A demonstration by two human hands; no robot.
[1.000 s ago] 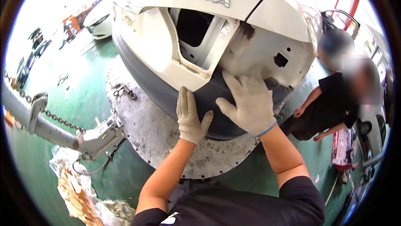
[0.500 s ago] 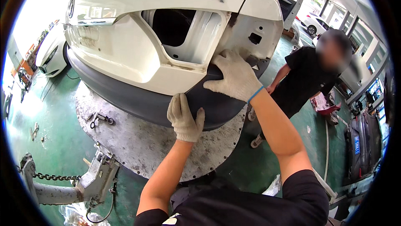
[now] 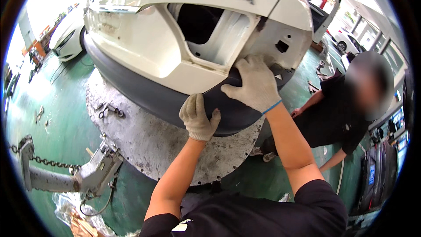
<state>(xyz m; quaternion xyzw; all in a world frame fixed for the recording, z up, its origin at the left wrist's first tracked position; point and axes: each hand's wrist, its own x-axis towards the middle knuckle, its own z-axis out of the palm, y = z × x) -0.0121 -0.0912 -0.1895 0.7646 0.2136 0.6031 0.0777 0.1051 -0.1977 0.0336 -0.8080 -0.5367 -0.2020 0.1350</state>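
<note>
A dark grey rear bumper (image 3: 131,85) curves below the pale trunk lid (image 3: 136,48) of a car. My left hand (image 3: 197,117), in an off-white knit glove, rests against the bumper just under the lid's lower corner. Its fingers lie side by side and the thumb stands apart. Further right, my right hand (image 3: 256,83), gloved with a blue cuff, lies on the bumper's upper edge below the bare lamp recess. Its thumb is spread from the fingers, whose tips reach the gap beside the lid. Neither palm shows.
Under the bumper is a round metal plate (image 3: 144,149) with a small metal fitting (image 3: 112,111) on it. A grey steel arm with a chain (image 3: 57,163) stands at lower left. Close on the right is a co-worker in black (image 3: 326,123). A detached bumper (image 3: 376,180) stands far right.
The view has shifted, so the car appears further right and higher. The co-worker has come nearer and leans lower. Both my hands keep about the same places on the bumper.
</note>
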